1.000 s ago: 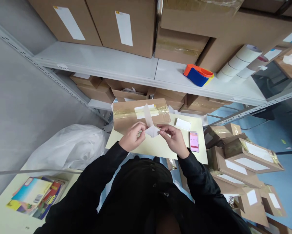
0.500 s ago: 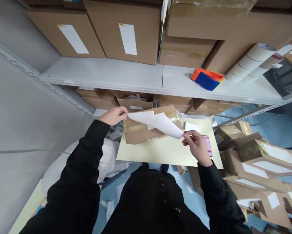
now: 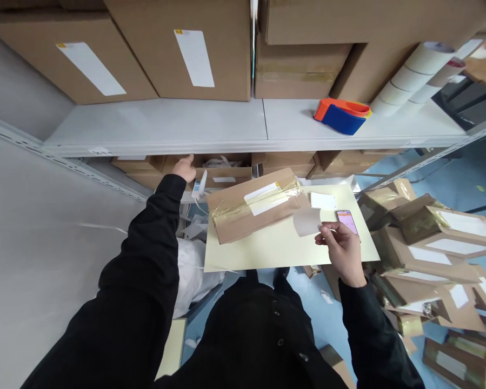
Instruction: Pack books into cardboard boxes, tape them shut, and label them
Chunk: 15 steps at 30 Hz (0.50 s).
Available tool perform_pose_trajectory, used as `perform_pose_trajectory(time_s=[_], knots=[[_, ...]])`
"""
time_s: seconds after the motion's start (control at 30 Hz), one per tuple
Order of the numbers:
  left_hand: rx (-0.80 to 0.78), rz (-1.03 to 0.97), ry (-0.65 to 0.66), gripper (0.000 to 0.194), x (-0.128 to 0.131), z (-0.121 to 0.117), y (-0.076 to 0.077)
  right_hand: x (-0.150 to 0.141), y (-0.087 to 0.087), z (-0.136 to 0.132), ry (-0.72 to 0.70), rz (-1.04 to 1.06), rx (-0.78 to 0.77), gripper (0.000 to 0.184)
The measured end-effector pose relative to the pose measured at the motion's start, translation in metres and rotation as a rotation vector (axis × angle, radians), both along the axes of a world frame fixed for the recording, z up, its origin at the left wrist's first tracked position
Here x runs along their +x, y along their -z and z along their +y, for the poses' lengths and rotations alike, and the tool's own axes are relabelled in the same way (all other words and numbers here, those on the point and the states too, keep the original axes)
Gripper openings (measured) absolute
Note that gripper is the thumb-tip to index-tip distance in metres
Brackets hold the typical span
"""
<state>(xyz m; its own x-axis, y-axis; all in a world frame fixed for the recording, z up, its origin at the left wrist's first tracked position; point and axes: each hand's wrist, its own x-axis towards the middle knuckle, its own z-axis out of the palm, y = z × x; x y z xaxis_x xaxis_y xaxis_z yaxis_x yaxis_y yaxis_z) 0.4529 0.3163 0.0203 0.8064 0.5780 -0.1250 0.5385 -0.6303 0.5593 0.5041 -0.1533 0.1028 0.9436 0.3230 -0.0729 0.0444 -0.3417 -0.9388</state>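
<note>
My right hand [image 3: 340,249] pinches the edge of a small, slightly curled whitish paper sheet [image 3: 307,222] above the cream tabletop [image 3: 263,255]. To its left, a taped brown cardboard box [image 3: 234,227] lies at an angle, with a white label [image 3: 266,198] on top. Beyond the box's left end, my left hand [image 3: 185,168] reaches to the lower shelf, one finger stretched out and nothing visible in it. A small white device [image 3: 199,185] with a cord sits just right of that hand. Close to my right hand lies a phone [image 3: 347,222] with a lit screen.
A stack of white cards or labels [image 3: 323,201] lies on the tabletop. Above runs a grey shelf [image 3: 165,123] with large boxes and an orange-and-blue band [image 3: 343,116]. An open box [image 3: 224,172] stands beneath it. Taped cartons [image 3: 453,232] pile up at right; white bags [image 3: 194,270] lie left.
My left hand has let go of the white paper and moved up and left to the lower shelf. The right hand has moved slightly right with a paper sheet; the box's label is now uncovered.
</note>
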Motion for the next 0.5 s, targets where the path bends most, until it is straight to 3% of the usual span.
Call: perform_pose_trajectory(time_s=[0.1,0.13,0.2,0.3,0.4,0.5], knots=[[-0.084,0.063,-0.01,0.037,-0.014,-0.029,-0.027,-0.004,-0.005,0.015,-0.017,-0.048,0.051,0.021],[-0.125,0.008,0.06,0.039,-0.022,-0.047,-0.041,-0.006,-0.007,0.022,-0.033,-0.05,0.08,0.021],[-0.158,-0.231,0.234,0.047,-0.041,-0.095,-0.068,-0.009,-0.012,0.037,-0.082,-0.027,0.137,0.021],[0.025,-0.511,0.443,0.057,-0.065,-0.175,-0.097,-0.015,-0.018,0.061,-0.158,0.005,0.2,0.022],[0.16,-0.651,0.432,0.042,-0.075,-0.231,-0.1,-0.026,-0.02,0.079,-0.207,0.014,0.253,0.023],[0.205,-0.733,0.378,0.013,-0.079,-0.246,-0.093,-0.037,-0.023,0.088,-0.255,0.031,0.281,0.025]])
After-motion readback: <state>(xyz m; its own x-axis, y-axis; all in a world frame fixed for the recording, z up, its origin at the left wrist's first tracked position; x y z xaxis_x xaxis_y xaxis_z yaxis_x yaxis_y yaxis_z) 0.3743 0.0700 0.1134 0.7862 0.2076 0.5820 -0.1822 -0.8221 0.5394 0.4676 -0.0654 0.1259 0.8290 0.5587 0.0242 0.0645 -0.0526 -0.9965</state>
